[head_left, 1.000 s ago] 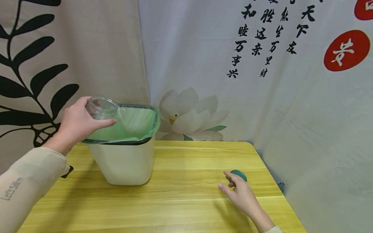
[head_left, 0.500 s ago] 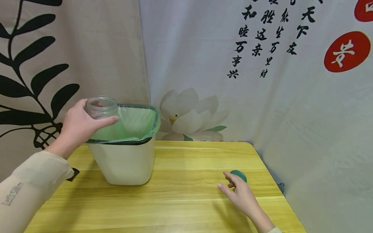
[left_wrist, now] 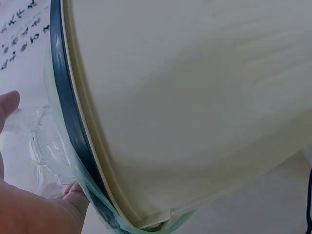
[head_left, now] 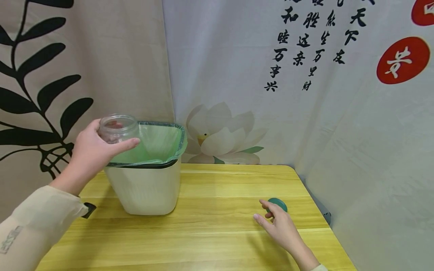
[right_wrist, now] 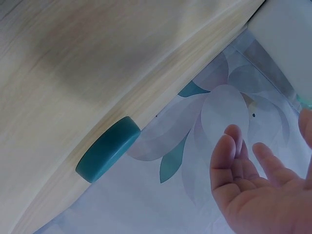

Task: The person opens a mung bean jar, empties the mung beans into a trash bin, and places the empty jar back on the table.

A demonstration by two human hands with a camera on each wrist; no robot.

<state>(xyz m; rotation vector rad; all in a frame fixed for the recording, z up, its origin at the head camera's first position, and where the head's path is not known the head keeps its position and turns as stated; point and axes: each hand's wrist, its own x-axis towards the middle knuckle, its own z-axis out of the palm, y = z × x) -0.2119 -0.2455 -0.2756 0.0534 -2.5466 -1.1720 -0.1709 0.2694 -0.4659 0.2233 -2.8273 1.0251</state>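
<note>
My left hand [head_left: 93, 146] grips a clear glass jar [head_left: 118, 130], open mouth upward, over the left part of a cream waste bin [head_left: 145, 190]. A green bag [head_left: 161, 141] lines the bin and folds over its dark rim. In the left wrist view, the jar [left_wrist: 48, 146] appears beside the rim, with part of the hand [left_wrist: 39, 209] around it. My right hand [head_left: 279, 227] hovers above the table with loosely bent fingers and holds nothing. Just beyond it, a round teal lid [head_left: 278, 203] lies on the table, partly hidden by the fingers; the right wrist view shows its thick side [right_wrist: 108, 148].
The bin stands at the back left of a yellow wood-grain table [head_left: 217, 241]. Behind the table hangs a printed cloth [head_left: 223, 71] with a lotus and black writing. The table's right edge slopes toward the front right corner.
My left wrist and forearm have lowered and shifted slightly right. The jar has tipped a little and sunk slightly, still in my grip. My right hand and the lid stay where they were.
</note>
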